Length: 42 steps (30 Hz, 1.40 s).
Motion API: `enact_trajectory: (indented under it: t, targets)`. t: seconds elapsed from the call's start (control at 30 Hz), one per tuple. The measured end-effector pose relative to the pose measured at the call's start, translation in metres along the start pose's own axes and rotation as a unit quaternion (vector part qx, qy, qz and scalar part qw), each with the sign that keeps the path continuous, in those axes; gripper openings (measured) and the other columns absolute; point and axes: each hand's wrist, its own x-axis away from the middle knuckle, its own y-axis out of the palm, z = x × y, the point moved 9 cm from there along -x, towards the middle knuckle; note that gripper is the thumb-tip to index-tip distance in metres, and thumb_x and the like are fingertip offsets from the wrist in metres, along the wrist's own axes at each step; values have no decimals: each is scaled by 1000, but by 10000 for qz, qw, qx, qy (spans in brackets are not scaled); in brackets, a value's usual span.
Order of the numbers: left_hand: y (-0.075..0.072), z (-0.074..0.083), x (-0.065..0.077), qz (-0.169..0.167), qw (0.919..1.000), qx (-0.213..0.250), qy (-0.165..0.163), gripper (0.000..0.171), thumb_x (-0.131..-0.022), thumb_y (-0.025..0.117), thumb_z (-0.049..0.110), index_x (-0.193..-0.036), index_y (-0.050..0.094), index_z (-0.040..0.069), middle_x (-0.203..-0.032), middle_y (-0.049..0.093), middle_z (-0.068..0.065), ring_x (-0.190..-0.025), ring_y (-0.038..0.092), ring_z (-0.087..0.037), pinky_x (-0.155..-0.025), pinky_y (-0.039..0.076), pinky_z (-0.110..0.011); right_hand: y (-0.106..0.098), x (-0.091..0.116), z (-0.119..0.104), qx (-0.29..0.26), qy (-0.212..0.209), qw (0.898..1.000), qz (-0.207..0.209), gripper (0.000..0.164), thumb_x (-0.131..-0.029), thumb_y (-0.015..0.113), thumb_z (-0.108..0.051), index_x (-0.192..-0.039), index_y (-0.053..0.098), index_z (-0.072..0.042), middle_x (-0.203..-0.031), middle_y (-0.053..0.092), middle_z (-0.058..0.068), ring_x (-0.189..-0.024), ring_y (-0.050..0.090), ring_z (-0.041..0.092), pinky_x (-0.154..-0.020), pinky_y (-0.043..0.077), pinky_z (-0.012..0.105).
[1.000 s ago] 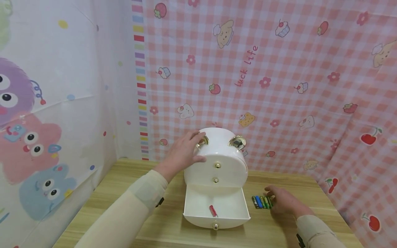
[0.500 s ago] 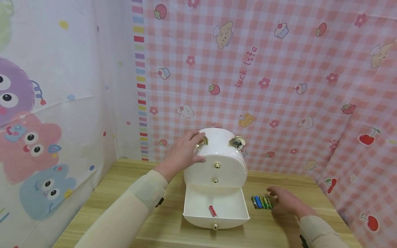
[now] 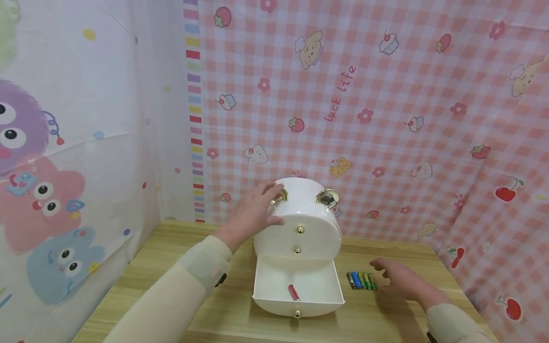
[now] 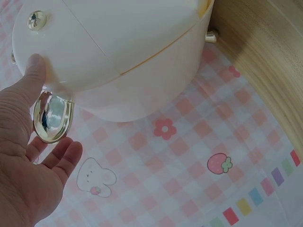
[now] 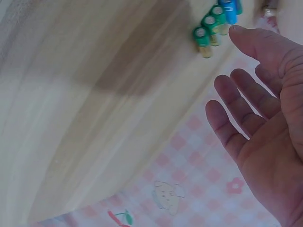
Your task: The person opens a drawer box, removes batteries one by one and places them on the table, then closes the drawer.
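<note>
My left hand holds a white mini drawer cabinet by its gold ear on the left. The thumb lies on the cabinet's front, with the fingers behind the ear. Its bottom drawer is pulled out, and a red battery lies in it. To the right of the drawer, several batteries, green, blue and dark, lie side by side in a row on the table. Just right of that row hovers my right hand, fingers spread and relaxed, palm holding nothing.
The wooden table ends against a pink checked cloth at the back and right. A white cloth with cartoon figures hangs on the left. Two drawers with gold knobs above the bottom one are closed.
My right hand has drawn back to the right, away from the row of batteries, which now shows fully. The left hand and the cabinet stay as they were.
</note>
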Motion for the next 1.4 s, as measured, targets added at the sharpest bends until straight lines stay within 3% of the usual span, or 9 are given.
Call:
enact_trajectory:
  t: [0.1,0.47,0.97,1.4]
  targets:
    - [0,0,0,20,10000,7,23,92,-86,89,43,-163,44,19,-167,44,-11,-152,48,-35,-126,41,-57,-5,4,-10,37,-115,9999,-38,66,-83,86,-1,-142,57,8,-135,66,33,-112,71,47,-93,62,59]
    - [0,1,0,26,10000,-54,36,93,-86,89,44,-163,44,18,-167,44,-11,-152,47,-34,-126,41,-56,-13,15,-44,406,-532,9978,31,63,-82,89,-7,-139,63,0,-133,71,21,-109,73,35,-91,64,53]
    - [1,-1,-1,26,10000,-22,63,92,-86,89,44,-163,45,18,-166,44,-11,-152,48,-34,-126,42,-56,-14,23,-94,622,-1409,9880,132,55,-84,89,-15,-133,67,-3,-127,75,13,-105,75,32,-90,65,45]
    - [2,0,0,47,10000,-1,82,92,-86,89,43,-163,44,18,-166,44,-11,-151,48,-34,-125,43,-56,-7,23,-134,722,-1880,9794,130,43,-85,90,-18,-124,72,-11,-110,77,-4,-96,70,11,-82,62,33]
